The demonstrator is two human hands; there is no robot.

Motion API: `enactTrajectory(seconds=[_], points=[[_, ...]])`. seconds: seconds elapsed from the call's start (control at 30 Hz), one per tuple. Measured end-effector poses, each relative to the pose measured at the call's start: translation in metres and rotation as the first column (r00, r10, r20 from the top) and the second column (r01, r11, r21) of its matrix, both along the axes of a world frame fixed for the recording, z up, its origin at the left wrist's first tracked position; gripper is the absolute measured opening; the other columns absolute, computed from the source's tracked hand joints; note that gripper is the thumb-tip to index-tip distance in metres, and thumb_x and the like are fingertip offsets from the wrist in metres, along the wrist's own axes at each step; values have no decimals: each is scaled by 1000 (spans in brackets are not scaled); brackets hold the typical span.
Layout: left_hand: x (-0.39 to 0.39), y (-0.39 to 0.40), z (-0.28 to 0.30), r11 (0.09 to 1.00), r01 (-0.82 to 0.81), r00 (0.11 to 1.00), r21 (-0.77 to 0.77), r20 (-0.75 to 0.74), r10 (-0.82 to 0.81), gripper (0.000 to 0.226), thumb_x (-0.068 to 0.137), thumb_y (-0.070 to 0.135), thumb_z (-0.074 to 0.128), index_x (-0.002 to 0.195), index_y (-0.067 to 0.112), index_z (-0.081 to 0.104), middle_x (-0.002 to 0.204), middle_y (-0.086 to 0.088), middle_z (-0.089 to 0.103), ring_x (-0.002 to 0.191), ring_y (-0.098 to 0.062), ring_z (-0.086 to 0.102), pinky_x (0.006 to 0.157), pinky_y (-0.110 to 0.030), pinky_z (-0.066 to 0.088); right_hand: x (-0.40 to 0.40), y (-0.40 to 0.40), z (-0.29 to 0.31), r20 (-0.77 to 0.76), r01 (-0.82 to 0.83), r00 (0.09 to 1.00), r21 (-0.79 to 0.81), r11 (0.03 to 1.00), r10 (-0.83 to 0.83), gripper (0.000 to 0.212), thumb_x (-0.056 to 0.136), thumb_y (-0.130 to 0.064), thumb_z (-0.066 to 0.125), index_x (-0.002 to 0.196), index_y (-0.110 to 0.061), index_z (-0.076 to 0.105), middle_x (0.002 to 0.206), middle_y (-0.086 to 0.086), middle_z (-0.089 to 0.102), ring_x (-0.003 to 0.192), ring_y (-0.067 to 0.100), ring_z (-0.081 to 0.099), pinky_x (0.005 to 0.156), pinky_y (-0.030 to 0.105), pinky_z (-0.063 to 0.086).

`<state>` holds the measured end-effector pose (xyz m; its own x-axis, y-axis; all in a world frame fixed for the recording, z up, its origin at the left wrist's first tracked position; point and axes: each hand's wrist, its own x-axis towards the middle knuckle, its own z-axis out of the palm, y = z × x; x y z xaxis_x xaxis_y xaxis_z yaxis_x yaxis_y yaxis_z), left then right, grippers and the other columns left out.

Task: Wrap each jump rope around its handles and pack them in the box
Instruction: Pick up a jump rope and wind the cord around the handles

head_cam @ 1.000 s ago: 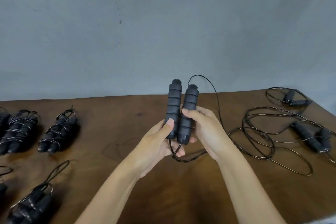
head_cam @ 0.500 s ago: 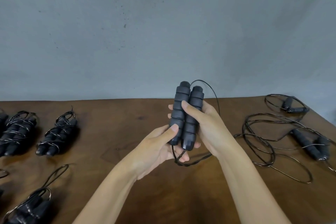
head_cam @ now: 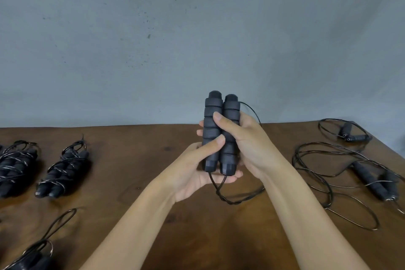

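Foam handles [head_cam: 221, 133] now sit squared together, upright, higher than a second ago. Both the left hand [head_cam: 197, 169] and right hand [head_cam: 247, 144] clamp them, cord [head_cam: 238, 197] dangling below the palms, so wrapping can start.

Two handles [head_cam: 220, 131] upright side by side above the table [head_cam: 135, 173] centre, between left hand [head_cam: 195, 169] and right hand [head_cam: 247, 144], wrapped ropes [head_cam: 62, 169] lying left, loose ropes [head_cam: 341, 166] right, seemingly tangled, wall [head_cam: 153, 39] behind.
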<state>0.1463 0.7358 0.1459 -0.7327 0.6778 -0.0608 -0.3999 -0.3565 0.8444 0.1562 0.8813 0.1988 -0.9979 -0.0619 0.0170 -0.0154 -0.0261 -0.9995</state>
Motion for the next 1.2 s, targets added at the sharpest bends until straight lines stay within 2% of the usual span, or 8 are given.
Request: enactTrajectory(seconds=[0.1, 0.2, 0.5, 0.7, 0.8, 0.97, 1.07, 1.2], points=[[-1, 10, 7, 999, 29, 994, -19, 106, -27, 69, 74, 50, 80, 127, 8, 66, 109, -19, 76, 88, -35, 75, 75, -39, 63, -4, 3, 8, -10, -30, 999, 65, 997, 31, 30, 102, -25, 61, 124, -6, 61, 112, 9, 76, 99, 19, 76, 70, 29, 62], [-3, 11, 9, 995, 101, 979, 10, 176, -101, 58, 80, 53, 78, 121, 12, 76, 111, -21, 72, 91, -37, 73, 77, -41, 61, -5, 6, 12, -33, -42, 998, 193, 980, 49, 28, 102, -30, 61, 122, -10, 61, 108, 7, 77, 100, 20, 76, 86, 48, 62], [3, 25, 6, 999, 20, 1000, -30, 19, -19, 26, 92, 28, 74, 110, 9, 73, 91, -14, 68, 75, -27, 67, 66, -30, 57, -3, 15, 4, -52, -2, 999, 137, 991, 9, 31, 100, -31, 64, 123, -11, 63, 112, 11, 76, 104, 29, 74, 95, 55, 57], [-3, 11, 9, 990, -143, 989, -13, 29, 143, 32, 91, 31, 72, 110, 6, 68, 91, -13, 69, 72, -27, 71, 64, -33, 62, 13, 12, -42, 106, -160, 983, 63, 985, 153, 72, 90, -79, 38, 141, -31, 57, 138, 4, 65, 127, 21, 62, 110, 46, 48], [-11, -2, 6, 986, -168, 986, -20, 9, 168, 30, 93, 36, 72, 104, 9, 65, 93, -9, 66, 67, -21, 66, 60, -32, 58, 23, 8, -62, 231, -315, 938, 246, 917, 260, 95, 78, -83, 55, 149, -21, 45, 120, -5, 73, 113, 16, 69, 108, 45, 49], [-19, -18, -3, 985, -165, 986, 44, 38, 163, 25, 100, 35, 65, 98, 10, 61, 93, -7, 59, 57, -15, 43, 52, -23, 38, 46, 28, -69, 196, -411, 911, 524, 746, 364, 20, 101, -34, 63, 116, -24, 71, 76, -10, 69, 73, 13, 65, 94, 31, 53], [-21, -28, -6, 984, -176, 984, 0, 12, 176, 27, 100, 36, 65, 96, 10, 60, 91, -6, 58, 56, -14, 38, 50, -22, 32, 42, 42, -61, 198, -316, 949, 594, 740, 247, 22, 98, -34, 66, 93, -14, 74, 65, -9, 60, 58, 6, 51, 67, 22, 46], [-21, -39, -12, 978, -188, 982, -86, -11, 187, 29, 99, 36, 67, 102, 9, 56, 91, -6, 58, 55, -14, 36, 51, -23, 28, 33, 71, -39, 142, -191, 982, 755, 627, 128, 22, 89, -40, 75, 76, -23, 71, 65, -8, 64, 62, 8, 57, 69, 28, 43]])
